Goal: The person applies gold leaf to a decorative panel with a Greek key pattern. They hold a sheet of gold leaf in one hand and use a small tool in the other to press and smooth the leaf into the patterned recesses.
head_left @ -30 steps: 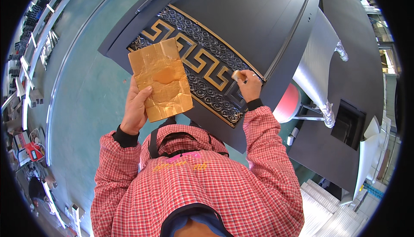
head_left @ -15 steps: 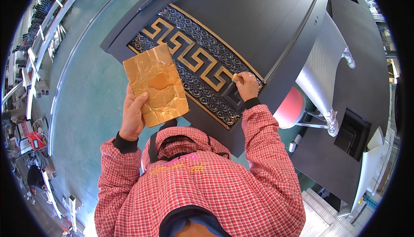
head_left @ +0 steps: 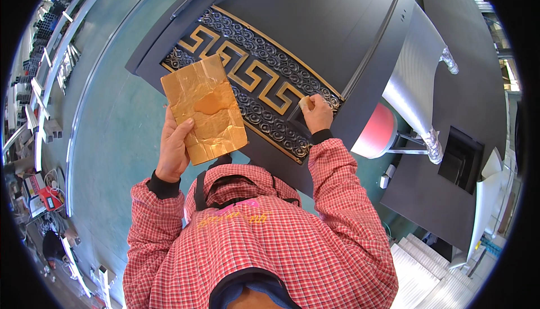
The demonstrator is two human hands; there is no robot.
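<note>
My left hand point(head_left: 173, 146) holds a gold-smeared piece of cardboard point(head_left: 216, 137) by its left edge, thumb on top. A wet-looking blob of gold-brown paint point(head_left: 208, 103) sits at the cardboard's middle. Between the pinched fingers of my right hand point(head_left: 319, 114) is a small yellowish sponge point(head_left: 306, 104), at the right end of a raised gold key pattern point(head_left: 279, 108). Black relief bands of swirls with gold edging run along both sides of the pattern, set in a large dark panel point(head_left: 315, 22). Just under my right hand, part of the pattern looks dark; my fingers hide some of it.
Right of the panel are a pink round-topped stool point(head_left: 376, 131), a silvery wrapped sheet point(head_left: 413, 78) and another dark panel point(head_left: 430, 196) with a rectangular opening. Metal profiles point(head_left: 42, 44) lie along the far left of the green floor point(head_left: 109, 123), above a red device point(head_left: 50, 199).
The panel and surroundings have shifted slightly left in the picture. My right hand with the sponge has moved slightly left and stays at the pattern's right end. The cardboard is held nearly the same.
</note>
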